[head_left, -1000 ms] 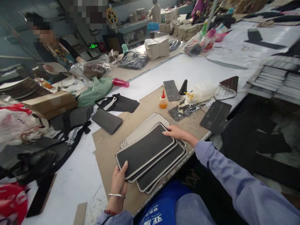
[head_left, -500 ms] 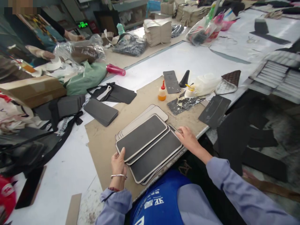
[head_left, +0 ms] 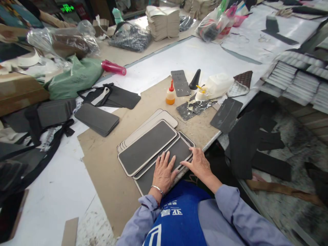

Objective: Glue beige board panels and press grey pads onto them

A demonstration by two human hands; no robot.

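Note:
My left hand (head_left: 164, 171) lies flat with spread fingers on a dark grey, rounded panel with a pale border (head_left: 145, 181). At that panel's right end is my right hand (head_left: 201, 165), its thumb and forefinger apart and touching the edge. Another dark panel (head_left: 147, 147) with the same pale rim overlaps it on the far side. Behind these, several beige panels (head_left: 165, 118) are fanned out, pale side up. The lower layers under my hands are partly hidden.
Beyond the panels stand a squeeze bottle of orange liquid (head_left: 170, 97) and a white container (head_left: 217, 83) beside glue-spattered pieces (head_left: 188, 111). A stack of dark grey pieces (head_left: 97, 118) lies to the left. The table edge (head_left: 211, 136) runs close on the right.
My left hand has left the panels' left end and moved right, onto the near panel's face. My right hand has shifted nearer along the right end. The view has turned slightly right.

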